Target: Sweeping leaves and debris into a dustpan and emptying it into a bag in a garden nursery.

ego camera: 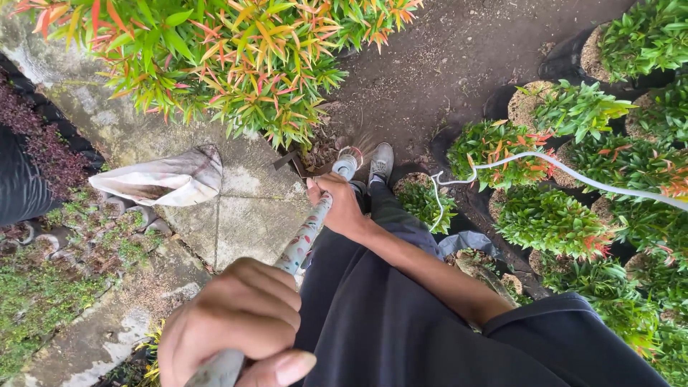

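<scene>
Both hands grip a long pale-patterned tool handle [304, 240]: left hand [240, 322] near, right hand [340, 208] farther, fingers wrapped tight around it. The dark metal blade [290, 162] rests at the base of the red-green leafy shrub [236, 64], beside the concrete paving [244, 215]; work appears to be loosening soil, calling for a controlled pull.

Tool handle [304, 236] scuffed, matt, paint-flecked; sack [168, 179] crumpled woven plastic; paving [244, 208] rough mossy concrete; hose [573, 175] smooth white plastic.

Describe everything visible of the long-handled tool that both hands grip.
The long-handled tool is a pale, worn pole, mottled with stains, slanting from bottom left down toward the ground near the grey shoe. The left hand clasps its upper end close to the camera; the right hand grips it lower. A dark flat blade, apparently metal, meets the soil under the red-green shrub.
</scene>
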